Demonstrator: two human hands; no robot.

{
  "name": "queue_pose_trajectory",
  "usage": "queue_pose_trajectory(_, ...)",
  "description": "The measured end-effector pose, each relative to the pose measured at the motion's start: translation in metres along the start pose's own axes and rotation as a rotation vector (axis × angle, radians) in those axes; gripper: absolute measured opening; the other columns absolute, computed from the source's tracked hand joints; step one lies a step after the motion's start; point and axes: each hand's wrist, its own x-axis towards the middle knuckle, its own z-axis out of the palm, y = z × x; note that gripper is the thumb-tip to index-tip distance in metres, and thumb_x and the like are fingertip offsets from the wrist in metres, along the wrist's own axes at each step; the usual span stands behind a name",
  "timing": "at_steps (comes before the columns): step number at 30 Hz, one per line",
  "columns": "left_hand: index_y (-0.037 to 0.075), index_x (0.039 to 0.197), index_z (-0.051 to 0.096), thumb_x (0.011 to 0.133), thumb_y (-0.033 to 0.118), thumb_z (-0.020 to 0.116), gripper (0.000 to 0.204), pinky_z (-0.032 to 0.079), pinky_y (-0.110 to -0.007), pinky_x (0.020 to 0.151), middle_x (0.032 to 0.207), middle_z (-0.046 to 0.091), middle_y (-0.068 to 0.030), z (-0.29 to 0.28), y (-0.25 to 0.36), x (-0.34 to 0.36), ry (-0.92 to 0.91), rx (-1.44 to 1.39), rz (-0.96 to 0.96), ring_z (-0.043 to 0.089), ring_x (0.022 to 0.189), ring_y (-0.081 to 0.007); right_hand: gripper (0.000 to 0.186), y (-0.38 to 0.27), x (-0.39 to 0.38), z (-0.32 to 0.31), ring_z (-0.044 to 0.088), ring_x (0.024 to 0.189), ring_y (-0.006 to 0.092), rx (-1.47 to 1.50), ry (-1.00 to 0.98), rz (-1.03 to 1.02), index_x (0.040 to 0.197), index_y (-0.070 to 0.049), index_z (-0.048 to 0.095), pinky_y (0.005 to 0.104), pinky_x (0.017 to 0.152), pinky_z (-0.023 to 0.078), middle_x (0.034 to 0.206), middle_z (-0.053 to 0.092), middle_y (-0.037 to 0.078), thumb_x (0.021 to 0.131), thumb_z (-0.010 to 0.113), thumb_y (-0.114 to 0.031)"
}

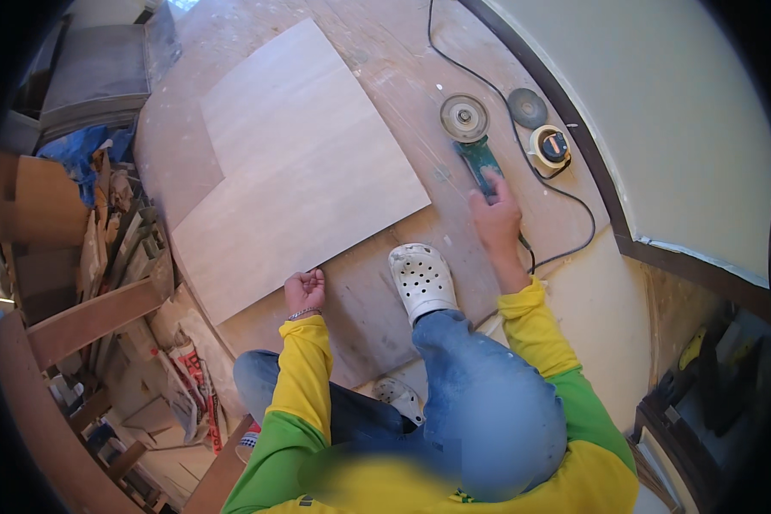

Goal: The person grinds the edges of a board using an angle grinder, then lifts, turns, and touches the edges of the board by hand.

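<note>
A large pale beige tile (317,163), L-shaped with a notch on its left side, lies flat in front of me. At its near edge my left hand (306,292) is closed, fingers curled on the rim. Farther right, my right hand (496,218) wraps round the body of a green angle grinder (477,158), which rests on the work surface with its round disc (464,117) facing up. The grinder's tail end is partly hidden by my hand.
A black cord (480,75) loops around the grinder. A loose grey disc (528,108) and a white round cord reel or socket (548,147) lie to its right. My white clog (422,278) stands near the tile. Stacked tiles (98,73) and wood scraps (111,214) fill the left.
</note>
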Motion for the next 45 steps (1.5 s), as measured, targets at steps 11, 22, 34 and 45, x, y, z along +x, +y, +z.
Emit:
queue_pose_trajectory(11, -0.003, 0.112, 0.054, 0.087, -0.002, 0.050, 0.026, 0.055, -0.035, 0.081, 0.100, 0.060, -0.0097, 0.067, 0.024, -0.116, -0.362, 0.811, 0.212, 0.063, 0.089, -0.0208, 0.072, 0.038, 0.017, -0.029, 0.059, 0.104, 0.0392, -0.800, 0.201, -0.204, 0.135, -0.008, 0.046, 0.0480, 0.086, 0.049, 0.111, 0.062, 0.018, 0.072, 0.076, -0.027)
queue_pose_trajectory(22, -0.002, 0.143, 0.037, 0.076, 0.018, 0.078, 0.081, 0.036, -0.045, 0.108, 0.141, 0.045, -0.0251, 0.105, -0.144, -0.215, -1.294, 1.507, 1.192, 0.047, 0.129, -0.0368, 0.052, -0.006, -0.083, -0.056, 0.065, 0.087, 0.0219, 0.938, -0.409, 0.462, 0.126, -0.007, 0.046, 0.0367, 0.067, 0.059, 0.091, 0.061, 0.007, 0.081, 0.071, -0.017)
queue_pose_trajectory(34, -0.002, 0.134, 0.042, 0.077, 0.016, 0.078, 0.070, 0.043, -0.042, 0.100, 0.130, 0.051, -0.0239, 0.069, -0.140, -0.192, -1.143, 1.517, 1.219, 0.052, 0.120, -0.0395, 0.065, -0.044, -0.096, -0.014, 0.062, 0.091, 0.0172, 0.766, -0.584, 0.394, 0.129, 0.001, 0.043, 0.0306, 0.081, 0.052, 0.102, 0.062, 0.010, 0.073, 0.074, -0.009)
queue_pose_trajectory(45, -0.001, 0.140, 0.040, 0.071, 0.045, 0.082, 0.092, 0.039, -0.054, 0.101, 0.142, 0.045, -0.0239, 0.043, -0.035, -0.089, -0.525, 2.042, 1.424, 0.046, 0.128, -0.0418, 0.084, -0.051, -0.070, 0.038, 0.064, 0.096, 0.0429, -0.105, -0.424, 0.052, 0.140, -0.008, 0.040, 0.0438, 0.084, 0.052, 0.104, 0.064, 0.028, 0.064, 0.070, -0.029)
